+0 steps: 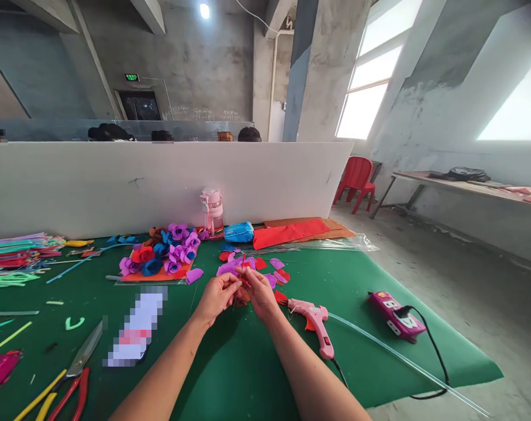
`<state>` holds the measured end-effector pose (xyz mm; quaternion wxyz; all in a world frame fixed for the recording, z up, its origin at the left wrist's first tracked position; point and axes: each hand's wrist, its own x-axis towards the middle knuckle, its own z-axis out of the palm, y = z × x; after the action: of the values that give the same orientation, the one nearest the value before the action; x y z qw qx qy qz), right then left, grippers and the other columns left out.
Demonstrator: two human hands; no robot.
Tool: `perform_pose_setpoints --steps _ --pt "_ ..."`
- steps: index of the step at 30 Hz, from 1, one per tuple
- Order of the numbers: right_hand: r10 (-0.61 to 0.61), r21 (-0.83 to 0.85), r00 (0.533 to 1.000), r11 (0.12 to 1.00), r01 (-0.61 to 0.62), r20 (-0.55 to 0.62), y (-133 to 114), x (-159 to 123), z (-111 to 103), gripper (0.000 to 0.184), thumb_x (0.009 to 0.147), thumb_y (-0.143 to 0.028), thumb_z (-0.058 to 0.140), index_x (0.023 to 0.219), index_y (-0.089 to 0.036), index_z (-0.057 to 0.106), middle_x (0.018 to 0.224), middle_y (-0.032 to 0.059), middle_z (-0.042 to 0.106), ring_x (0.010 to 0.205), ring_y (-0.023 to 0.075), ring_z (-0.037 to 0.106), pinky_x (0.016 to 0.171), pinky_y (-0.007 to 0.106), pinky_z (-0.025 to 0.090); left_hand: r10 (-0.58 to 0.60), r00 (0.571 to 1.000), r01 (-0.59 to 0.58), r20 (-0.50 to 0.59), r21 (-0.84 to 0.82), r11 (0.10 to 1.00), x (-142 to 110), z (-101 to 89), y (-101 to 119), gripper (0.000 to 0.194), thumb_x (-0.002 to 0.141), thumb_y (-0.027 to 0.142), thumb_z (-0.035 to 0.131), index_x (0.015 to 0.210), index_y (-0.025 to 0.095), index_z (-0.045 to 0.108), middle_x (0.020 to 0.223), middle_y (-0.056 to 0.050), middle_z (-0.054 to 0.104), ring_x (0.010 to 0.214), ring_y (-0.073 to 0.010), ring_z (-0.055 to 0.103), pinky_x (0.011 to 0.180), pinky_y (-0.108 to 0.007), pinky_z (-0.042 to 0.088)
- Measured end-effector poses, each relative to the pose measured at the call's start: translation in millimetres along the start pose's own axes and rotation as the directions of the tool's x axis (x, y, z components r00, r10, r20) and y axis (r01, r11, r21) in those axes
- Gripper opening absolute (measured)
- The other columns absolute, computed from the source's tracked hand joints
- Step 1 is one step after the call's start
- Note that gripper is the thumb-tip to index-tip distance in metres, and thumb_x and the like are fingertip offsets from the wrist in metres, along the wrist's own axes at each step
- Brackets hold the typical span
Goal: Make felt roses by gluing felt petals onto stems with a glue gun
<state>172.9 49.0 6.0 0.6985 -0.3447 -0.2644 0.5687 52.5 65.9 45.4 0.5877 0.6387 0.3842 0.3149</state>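
My left hand [217,296] and my right hand [259,290] meet over the middle of the green table, fingers pinched together. Between their fingertips is a small red piece [243,260], narrow and sticking upward; its lower part is hidden by the fingers. Loose purple petals [227,268] and red petals [260,264] lie just beyond the hands. Beside my right wrist rests a pink glue gun [310,313] with a long clear glue stick [392,351] in its back end. To the left, finished purple, red and blue flowers [178,251] are heaped on an orange sheet.
Scissors [85,351] and red-handled pliers [79,392] lie at the front left, near colourful strips [20,257]. A pink bottle [211,210] and a blue packet [238,232] stand before the white partition [160,181]. A magenta power box [397,316] sits at right, its cable crossing the edge.
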Motion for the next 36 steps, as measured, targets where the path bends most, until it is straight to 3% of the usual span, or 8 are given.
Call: perform_pose_setpoints --steps 4,9,16,22,27,32,36 --pt "-0.037 -0.006 0.999 0.999 0.037 -0.007 -3 1 -4 0.033 0.067 -0.049 0.07 0.074 -0.017 0.071 0.088 0.007 0.069 0.081 0.0157 0.06 0.074 0.027 0.045 0.057 0.998 -0.053 -0.037 0.112 0.992 -4 -4.3 -6 0.031 0.071 0.048 0.06 0.067 0.017 0.057 0.058 0.001 0.059 0.04 -0.0061 0.039 0.04 -0.019 0.028" --pt "-0.056 -0.058 0.998 0.997 0.054 -0.037 -1 2 -7 0.023 0.057 -0.035 0.08 0.066 -0.018 0.068 0.068 0.0001 0.064 0.063 0.0109 0.055 0.066 0.025 0.043 0.116 0.993 -0.104 -0.038 0.228 0.968 -5 -6.0 -16 0.024 0.073 0.041 0.059 0.066 0.018 0.061 0.059 -0.001 0.062 0.043 -0.0086 0.044 0.043 -0.021 0.032" --pt "-0.065 -0.145 0.997 0.988 0.059 -0.035 1 3 -7 0.031 0.056 -0.042 0.079 0.069 -0.017 0.068 0.075 0.0045 0.068 0.07 0.0152 0.058 0.067 0.028 0.045 0.022 0.999 -0.021 -0.023 0.051 0.998 -4 -2.9 -21 0.034 0.071 0.048 0.061 0.083 0.017 0.062 0.054 0.003 0.053 0.039 -0.0067 0.039 0.037 -0.019 0.027" --pt "-0.007 -0.177 1.0 0.984 0.008 0.005 2 2 -7 0.039 0.073 -0.054 0.062 0.074 -0.016 0.07 0.078 0.0064 0.068 0.074 0.0155 0.061 0.07 0.027 0.045 0.03 0.998 -0.028 -0.048 0.041 0.999 -4 -3.1 -23 0.031 0.07 0.046 0.062 0.077 0.016 0.062 0.057 0.002 0.056 0.038 -0.0057 0.039 0.034 -0.018 0.028" --pt "0.018 -0.201 0.999 0.98 -0.008 0.045 2 -2 -7 0.027 0.062 -0.041 0.076 0.067 -0.018 0.063 0.055 -0.0022 0.059 0.045 0.0104 0.051 0.046 0.023 0.039 0.043 0.998 -0.04 -0.049 0.07 0.997 -3 -3.4 -27 0.029 0.07 0.044 0.061 0.074 0.016 0.063 0.061 0.0 0.06 0.038 -0.0055 0.04 0.034 -0.019 0.028" --pt "-0.038 -0.215 0.998 0.975 0.047 0.047 3 0 -9 0.024 0.062 -0.038 0.076 0.065 -0.017 0.066 0.059 -0.0001 0.062 0.051 0.0111 0.053 0.049 0.023 0.04 0.037 0.998 -0.034 -0.051 0.07 0.997 -2 -2.5 -29 0.031 0.071 0.045 0.061 0.078 0.015 0.062 0.056 0.002 0.057 0.038 -0.0059 0.039 0.033 -0.018 0.027" --pt "-0.011 -0.222 0.999 0.975 0.021 0.047 2 0 -10 0.028 0.061 -0.041 0.077 0.07 -0.017 0.069 0.069 0.0024 0.067 0.054 0.0117 0.054 0.051 0.024 0.041 0.029 0.999 -0.028 -0.038 0.025 0.999 -2 -2.2 -28 0.031 0.071 0.046 0.061 0.073 0.015 0.059 0.058 0.001 0.058 0.038 -0.0052 0.04 0.032 -0.017 0.028"
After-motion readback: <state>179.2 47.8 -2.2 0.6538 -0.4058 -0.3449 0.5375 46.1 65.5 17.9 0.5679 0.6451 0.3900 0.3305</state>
